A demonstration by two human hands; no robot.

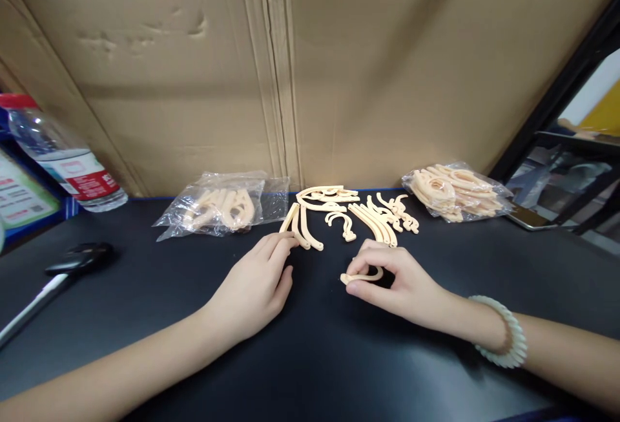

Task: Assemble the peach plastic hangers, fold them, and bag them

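Observation:
My right hand [394,280] is closed in a pinch around a beige plastic hook [364,276], held just over the black table. My left hand [256,280] rests with its fingertips on the near ends of several curved beige strips [304,225]; its thumb is apart from the fingers. Between and beyond the hands lie two loose beige hooks [346,225]. Close behind my right hand is a row of long curved strips [375,223], with several small S-shaped hooks [400,212] beside it. More beige pieces [327,196] lie in a pile at the back.
A clear bag of beige parts [223,209] lies at back left, another full bag [450,192] at back right. Far left are a water bottle [72,163] and a black device with a white cable [80,259]. A cardboard wall [387,73] closes off the back.

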